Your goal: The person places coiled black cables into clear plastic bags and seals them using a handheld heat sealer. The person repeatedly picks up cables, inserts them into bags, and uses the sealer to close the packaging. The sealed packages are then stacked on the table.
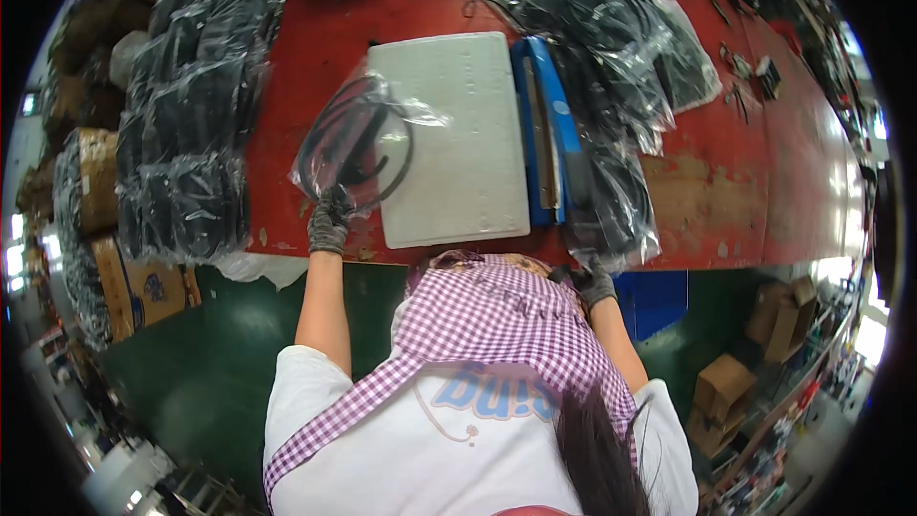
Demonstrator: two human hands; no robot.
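Observation:
My left hand [329, 221], in a grey glove, is closed on the lower end of a clear plastic bag [399, 115]. Inside that bag lies a coiled black hose or cable [411, 155] with a thicker dark part. The bag overlaps the left side of a white foam board [458, 143] lying on the red table. My right hand [598, 285], also gloved, is at the table's near edge, just below a bagged black bundle [616, 215]. Its fingers are partly hidden and dark against the apron, so their grip is unclear.
A blue file box [544, 124] stands along the board's right side. Stacked bags of black coils [191, 124] line the table's left; more bagged coils [583, 10] are piled at the back right. Small tools [740, 76] lie far right. Cardboard boxes [721, 392] sit on the floor.

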